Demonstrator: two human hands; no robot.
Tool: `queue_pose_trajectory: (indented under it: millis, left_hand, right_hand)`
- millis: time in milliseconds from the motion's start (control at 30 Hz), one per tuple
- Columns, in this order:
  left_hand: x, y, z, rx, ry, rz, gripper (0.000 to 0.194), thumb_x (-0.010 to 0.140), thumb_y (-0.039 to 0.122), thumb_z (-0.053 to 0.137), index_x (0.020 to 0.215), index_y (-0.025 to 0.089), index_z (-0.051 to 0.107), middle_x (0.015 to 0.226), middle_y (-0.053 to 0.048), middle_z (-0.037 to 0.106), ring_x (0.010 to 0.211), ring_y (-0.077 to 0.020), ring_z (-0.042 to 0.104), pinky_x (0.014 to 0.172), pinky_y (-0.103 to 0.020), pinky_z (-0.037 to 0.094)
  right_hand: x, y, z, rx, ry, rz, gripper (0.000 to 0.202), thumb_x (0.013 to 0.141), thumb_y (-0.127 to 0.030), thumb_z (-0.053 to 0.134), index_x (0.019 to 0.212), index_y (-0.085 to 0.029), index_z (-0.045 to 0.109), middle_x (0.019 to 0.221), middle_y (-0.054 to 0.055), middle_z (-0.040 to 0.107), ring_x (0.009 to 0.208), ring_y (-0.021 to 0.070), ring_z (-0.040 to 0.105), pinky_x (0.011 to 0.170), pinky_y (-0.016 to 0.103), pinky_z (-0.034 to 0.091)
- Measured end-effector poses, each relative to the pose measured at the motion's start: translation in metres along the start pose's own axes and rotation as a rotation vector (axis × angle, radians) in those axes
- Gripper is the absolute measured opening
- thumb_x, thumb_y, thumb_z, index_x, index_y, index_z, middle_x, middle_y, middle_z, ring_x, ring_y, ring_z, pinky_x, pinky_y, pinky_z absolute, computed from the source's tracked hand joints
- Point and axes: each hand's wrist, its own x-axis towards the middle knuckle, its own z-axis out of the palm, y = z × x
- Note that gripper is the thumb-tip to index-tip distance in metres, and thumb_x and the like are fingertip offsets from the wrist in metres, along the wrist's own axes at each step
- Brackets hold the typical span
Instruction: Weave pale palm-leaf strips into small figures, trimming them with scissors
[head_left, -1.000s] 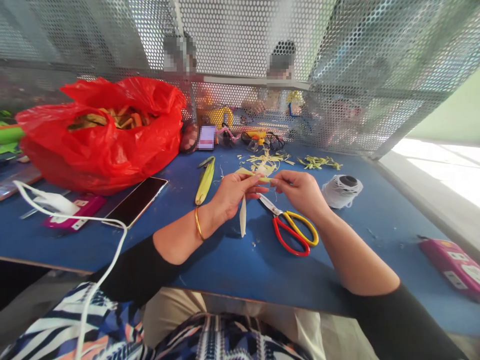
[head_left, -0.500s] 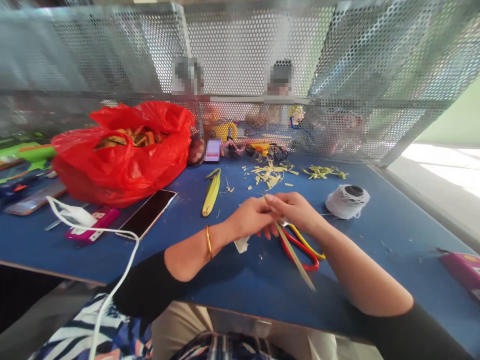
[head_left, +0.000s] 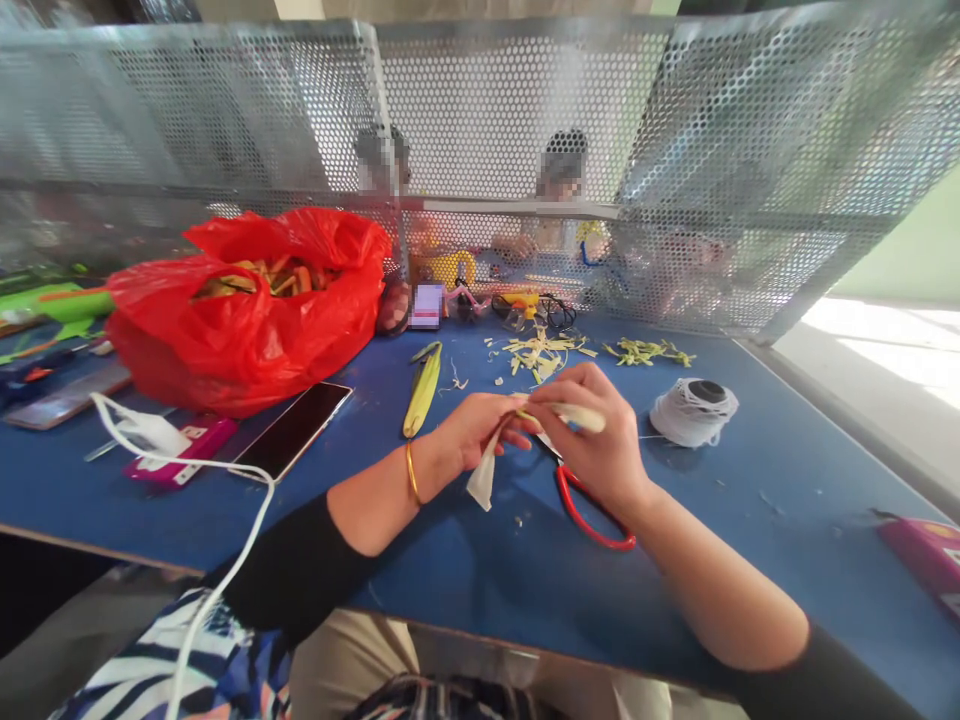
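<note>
My left hand (head_left: 484, 428) is closed, its fingertips pinching what looks like a pale corn husk strip (head_left: 484, 480) whose wide end hangs below the palm. Against it, my right hand (head_left: 600, 430) is closed too, with another pale length of husk (head_left: 581, 415) lying across its fingers. Where the fingers meet, the exact hold is hidden. Under my right hand lie scissors (head_left: 592, 515) with a red handle, partly covered. Beyond my left wrist rests a yellow-green corn husk (head_left: 422, 392).
A red plastic bag (head_left: 247, 340) of dried husks stands at the left, beside a phone (head_left: 296, 430) and a white cable (head_left: 259, 540). Husk scraps (head_left: 544, 350) lie at the back. White thread spool (head_left: 694, 412) sits right. A perforated metal screen (head_left: 510, 110) closes the far side.
The strip end that pointed toward the table's front edge is swung up across my right fingers. My right hand has turned and risen slightly, and now hides the scissors' yellow handle.
</note>
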Motion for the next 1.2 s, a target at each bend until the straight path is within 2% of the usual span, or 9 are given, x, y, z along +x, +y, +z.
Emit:
queue_pose_trajectory:
  millis: [100, 200, 300, 433, 600, 833, 933, 1067, 1200]
  left_hand:
    - [0.004, 0.008, -0.004, -0.215, 0.003, 0.027, 0.027, 0.094, 0.018, 0.048, 0.072, 0.014, 0.062, 0.048, 0.004, 0.055, 0.033, -0.0028, 0.042, 0.031, -0.014, 0.020]
    - [0.006, 0.014, -0.008, -0.316, -0.027, 0.014, 0.028, 0.097, 0.018, 0.042, 0.084, 0.013, 0.066, 0.056, 0.000, 0.061, 0.040, -0.0056, 0.052, 0.034, -0.013, 0.032]
    - [0.006, 0.017, -0.012, -0.450, -0.013, 0.029, 0.026, 0.098, 0.016, 0.041, 0.092, 0.011, 0.066, 0.064, -0.004, 0.066, 0.054, -0.0100, 0.064, 0.047, -0.015, 0.049]
    - [0.003, 0.017, -0.010, -0.487, 0.000, 0.108, 0.027, 0.097, 0.015, 0.042, 0.084, 0.012, 0.065, 0.068, -0.004, 0.068, 0.060, -0.0105, 0.067, 0.057, -0.018, 0.055]
    - [0.000, 0.010, 0.002, -0.390, -0.014, 0.162, 0.030, 0.096, 0.017, 0.044, 0.077, 0.015, 0.066, 0.071, -0.004, 0.070, 0.064, -0.0103, 0.067, 0.064, -0.019, 0.053]
    - [-0.005, 0.000, 0.008, -0.224, -0.077, 0.229, 0.026, 0.091, 0.015, 0.049, 0.075, 0.016, 0.069, 0.076, -0.006, 0.072, 0.075, -0.0130, 0.068, 0.066, -0.019, 0.051]
    - [-0.008, 0.001, 0.006, -0.184, -0.086, 0.281, 0.022, 0.090, 0.019, 0.054, 0.074, 0.017, 0.069, 0.076, -0.005, 0.072, 0.077, -0.0152, 0.067, 0.067, -0.021, 0.052]
    - [-0.008, 0.001, 0.005, -0.161, -0.060, 0.323, 0.021, 0.090, 0.021, 0.056, 0.075, 0.015, 0.069, 0.074, -0.005, 0.071, 0.066, -0.0119, 0.065, 0.067, -0.023, 0.054]
    - [-0.007, 0.000, 0.006, -0.067, 0.000, 0.312, 0.019, 0.089, 0.021, 0.057, 0.080, 0.013, 0.072, 0.072, -0.007, 0.072, 0.063, -0.0124, 0.067, 0.067, -0.024, 0.056]
  right_hand:
    - [-0.006, -0.001, 0.005, -0.357, -0.133, -0.414, 0.022, 0.094, -0.016, 0.048, 0.088, -0.018, 0.070, 0.083, 0.006, 0.063, 0.072, 0.0158, 0.056, 0.064, 0.030, 0.043]
    - [-0.009, 0.004, 0.011, -0.560, -0.205, -0.630, 0.029, 0.094, -0.010, 0.043, 0.084, -0.017, 0.068, 0.077, 0.005, 0.064, 0.070, 0.0167, 0.054, 0.066, 0.031, 0.040]
    - [-0.008, 0.011, 0.013, -0.562, -0.278, -0.641, 0.026, 0.093, -0.012, 0.045, 0.078, -0.015, 0.066, 0.076, 0.006, 0.065, 0.070, 0.0174, 0.054, 0.070, 0.033, 0.040]
    - [-0.006, 0.010, 0.008, -0.460, -0.319, -0.643, 0.025, 0.096, -0.030, 0.049, 0.086, -0.015, 0.066, 0.077, 0.006, 0.066, 0.072, 0.0181, 0.056, 0.078, 0.036, 0.041]
    - [-0.008, 0.003, 0.012, -0.531, -0.280, -0.688, 0.027, 0.095, -0.007, 0.043, 0.102, -0.019, 0.067, 0.088, 0.005, 0.068, 0.082, 0.0178, 0.059, 0.085, 0.036, 0.043]
    - [-0.013, 0.010, 0.019, -0.541, -0.270, -0.673, 0.027, 0.095, -0.009, 0.045, 0.085, -0.021, 0.067, 0.077, 0.003, 0.065, 0.076, 0.0166, 0.058, 0.084, 0.036, 0.044]
    - [-0.012, 0.008, 0.015, -0.423, -0.157, -0.518, 0.023, 0.093, -0.013, 0.047, 0.084, -0.022, 0.066, 0.082, 0.003, 0.068, 0.080, 0.0167, 0.061, 0.085, 0.035, 0.045]
    - [-0.004, 0.007, 0.008, -0.137, 0.082, 0.078, 0.015, 0.089, -0.024, 0.053, 0.079, -0.021, 0.065, 0.083, 0.006, 0.070, 0.082, 0.0194, 0.065, 0.077, 0.034, 0.049]
    - [0.006, 0.013, 0.003, 0.097, -0.027, 0.630, 0.014, 0.080, -0.032, 0.058, 0.074, -0.019, 0.062, 0.069, 0.003, 0.069, 0.064, 0.0180, 0.065, 0.063, 0.031, 0.050]
